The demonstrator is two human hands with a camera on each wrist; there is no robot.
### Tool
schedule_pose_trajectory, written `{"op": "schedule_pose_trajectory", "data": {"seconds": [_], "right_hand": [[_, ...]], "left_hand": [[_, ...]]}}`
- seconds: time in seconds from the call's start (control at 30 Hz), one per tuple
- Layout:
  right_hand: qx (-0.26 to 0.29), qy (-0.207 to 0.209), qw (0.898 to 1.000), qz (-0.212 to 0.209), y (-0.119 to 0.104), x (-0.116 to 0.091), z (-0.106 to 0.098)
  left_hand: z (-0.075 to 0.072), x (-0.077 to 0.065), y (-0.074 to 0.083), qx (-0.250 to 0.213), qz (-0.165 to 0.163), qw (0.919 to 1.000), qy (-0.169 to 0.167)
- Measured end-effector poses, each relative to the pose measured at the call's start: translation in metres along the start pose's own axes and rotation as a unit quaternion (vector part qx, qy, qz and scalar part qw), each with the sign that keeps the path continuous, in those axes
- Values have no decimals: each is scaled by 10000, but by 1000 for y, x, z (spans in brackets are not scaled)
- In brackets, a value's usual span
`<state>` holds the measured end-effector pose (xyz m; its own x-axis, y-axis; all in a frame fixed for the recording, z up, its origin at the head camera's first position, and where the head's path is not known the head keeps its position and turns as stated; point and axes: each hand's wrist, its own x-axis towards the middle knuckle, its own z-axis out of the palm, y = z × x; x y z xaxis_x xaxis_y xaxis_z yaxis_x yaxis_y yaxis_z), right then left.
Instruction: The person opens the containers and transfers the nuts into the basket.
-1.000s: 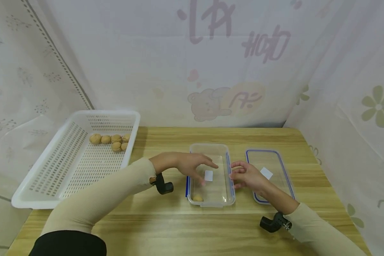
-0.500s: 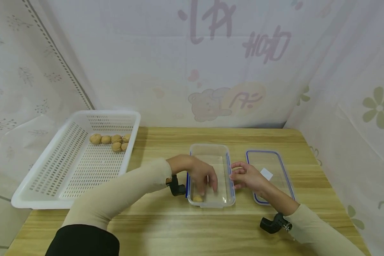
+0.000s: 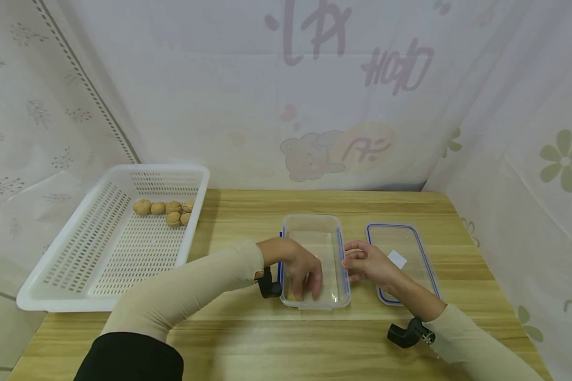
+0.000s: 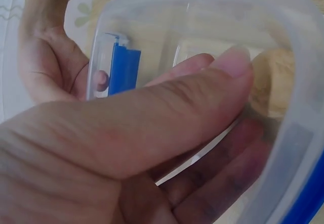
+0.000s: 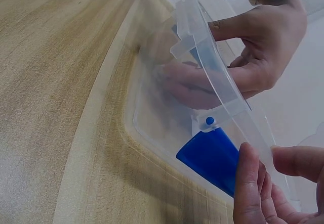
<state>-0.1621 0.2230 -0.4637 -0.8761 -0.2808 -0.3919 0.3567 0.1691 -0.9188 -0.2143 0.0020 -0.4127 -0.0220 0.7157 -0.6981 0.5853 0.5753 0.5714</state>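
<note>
A clear plastic food container (image 3: 317, 225) with blue side latches stands on the wooden table. Inside it, my left hand (image 3: 303, 267) reaches down with bent fingers into the near left corner, where a walnut (image 4: 277, 85) lies. In the left wrist view the thumb tip is right at the walnut and other fingers curve in below it. I cannot tell whether they pinch it. My right hand (image 3: 369, 263) pinches the container's right wall, fingers by the blue latch (image 5: 210, 158) outside and thumb at the rim. The left hand hides most of the walnut from above.
On the left stands a white slotted basket (image 3: 52, 259) with several walnuts (image 3: 173, 218) in its far right corner. A clear lid (image 3: 395, 236) with a blue seal and a white label (image 3: 397, 258) lies right of the container, partly under the right forearm. A patterned cloth (image 3: 248, 106) hangs behind.
My left hand has come from over the container's middle down to its near left corner, fingers now bent at the walnut. The right hand has stayed at the right wall.
</note>
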Motion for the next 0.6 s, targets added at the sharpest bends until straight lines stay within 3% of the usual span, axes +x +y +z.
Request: {"op": "schedule_pose_trajectory", "data": {"seconds": [0.3, 0.6], "right_hand": [[47, -23, 10000, -34, 1, 0, 0], [74, -34, 10000, -32, 1, 0, -1]], "left_hand": [[4, 2, 2, 22, -136, 9997, -181], [10, 4, 1, 368, -270, 9989, -43]]}}
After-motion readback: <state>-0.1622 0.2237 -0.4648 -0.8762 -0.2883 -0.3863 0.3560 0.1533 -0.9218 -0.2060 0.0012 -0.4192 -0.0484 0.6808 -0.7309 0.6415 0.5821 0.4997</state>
